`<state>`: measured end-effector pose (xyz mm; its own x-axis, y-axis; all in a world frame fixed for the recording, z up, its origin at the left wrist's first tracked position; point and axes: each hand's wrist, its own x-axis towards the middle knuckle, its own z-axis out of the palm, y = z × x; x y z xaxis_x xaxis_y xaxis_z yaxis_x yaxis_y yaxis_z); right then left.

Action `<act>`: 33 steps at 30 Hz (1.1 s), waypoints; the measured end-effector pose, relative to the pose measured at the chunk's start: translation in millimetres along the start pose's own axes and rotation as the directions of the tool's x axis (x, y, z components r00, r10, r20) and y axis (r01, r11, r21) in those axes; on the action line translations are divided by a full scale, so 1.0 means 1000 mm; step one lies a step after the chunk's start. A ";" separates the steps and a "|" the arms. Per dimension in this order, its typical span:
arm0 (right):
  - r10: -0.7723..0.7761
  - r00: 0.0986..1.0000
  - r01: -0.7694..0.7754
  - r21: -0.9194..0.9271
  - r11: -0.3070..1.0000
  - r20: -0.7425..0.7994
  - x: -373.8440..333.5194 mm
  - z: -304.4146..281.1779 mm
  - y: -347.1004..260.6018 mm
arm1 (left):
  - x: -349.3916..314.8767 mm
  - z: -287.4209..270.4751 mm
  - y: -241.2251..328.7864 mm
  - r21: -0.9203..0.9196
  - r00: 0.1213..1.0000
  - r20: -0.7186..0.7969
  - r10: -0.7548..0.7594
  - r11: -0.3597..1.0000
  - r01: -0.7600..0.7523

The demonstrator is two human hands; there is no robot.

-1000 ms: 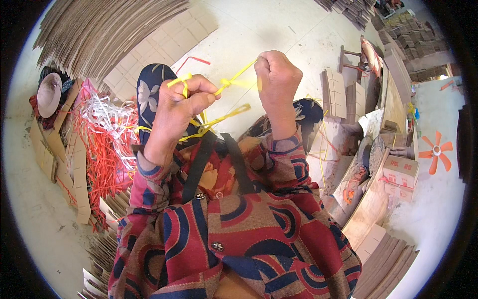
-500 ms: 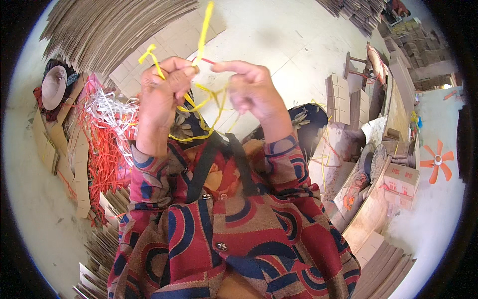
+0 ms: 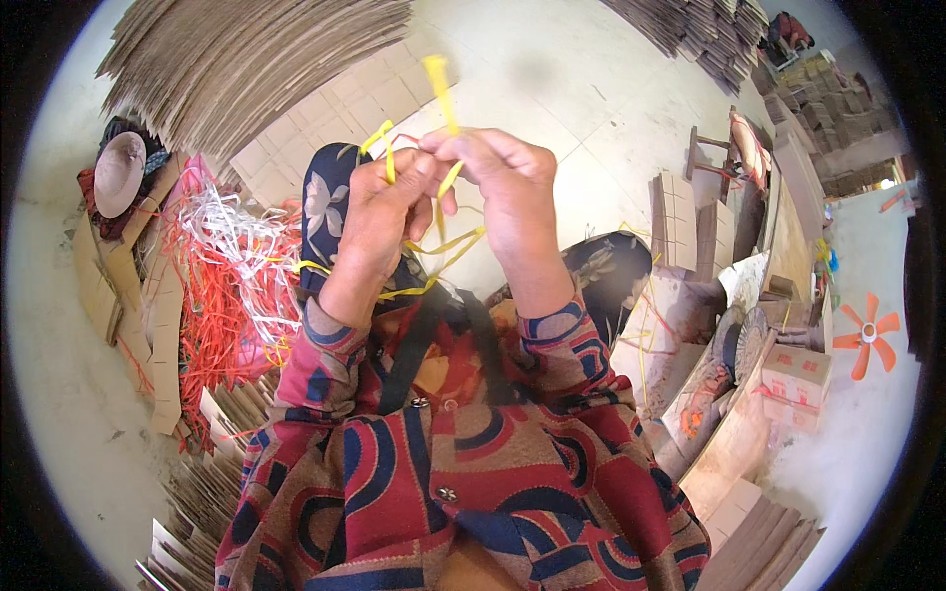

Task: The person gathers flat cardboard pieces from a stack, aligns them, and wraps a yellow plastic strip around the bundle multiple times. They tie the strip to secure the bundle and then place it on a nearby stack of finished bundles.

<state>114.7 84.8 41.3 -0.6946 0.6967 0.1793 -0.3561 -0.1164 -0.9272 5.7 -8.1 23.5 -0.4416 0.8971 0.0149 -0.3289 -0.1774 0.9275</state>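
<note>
Both hands meet in front of me, above my knees. My left hand [image 3: 384, 212] is closed in a pinch on a yellow plastic strap [image 3: 456, 248], whose ends stick up past the fingers and whose loops hang below toward my lap. Close against it, my right hand [image 3: 507, 187] pinches the same strap with thumb and forefinger. A thin red strip [image 3: 405, 139] shows between the two hands near the fingertips. The exact crossing of strap and strip is hidden by the fingers.
A heap of red and white plastic strips [image 3: 232, 286] lies on my left, near a pale hat [image 3: 120, 174]. Stacked cardboard sheets [image 3: 246, 59] stand ahead on the left. On the right are a cardboard box [image 3: 794, 378], a wooden stool [image 3: 709, 158] and an orange fan [image 3: 868, 335].
My right hand has come in from the right to meet the left one, its pointing finger now closed on the strap. The left hand has shifted right and slightly down.
</note>
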 end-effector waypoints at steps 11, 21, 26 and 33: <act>0.031 0.960 -0.054 -0.075 0.996 -0.279 -0.006 0.032 0.058 | 0.015 0.011 -0.040 0.583 0.847 -0.156 0.508 0.739 -0.336; 0.168 0.950 -0.139 0.126 0.982 -0.262 -0.009 0.010 0.033 | 0.031 -0.151 -0.002 -0.019 0.569 -0.781 0.257 0.901 -0.433; 0.051 0.940 -0.075 -0.058 0.996 -0.337 -0.002 0.006 0.040 | -0.002 -0.055 0.014 0.197 0.941 -0.212 0.265 0.954 -0.225; -0.162 0.958 0.068 -0.363 0.929 -0.236 -0.005 0.017 0.046 | 0.007 -0.013 -0.015 -0.100 0.968 -0.246 0.053 0.992 -0.079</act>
<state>91.1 64.1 3.4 -0.4603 0.8534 0.2447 -0.1511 0.1963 -0.9688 -3.6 -4.2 4.7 -0.6499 0.7594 -0.0287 -0.3748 -0.2875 0.8814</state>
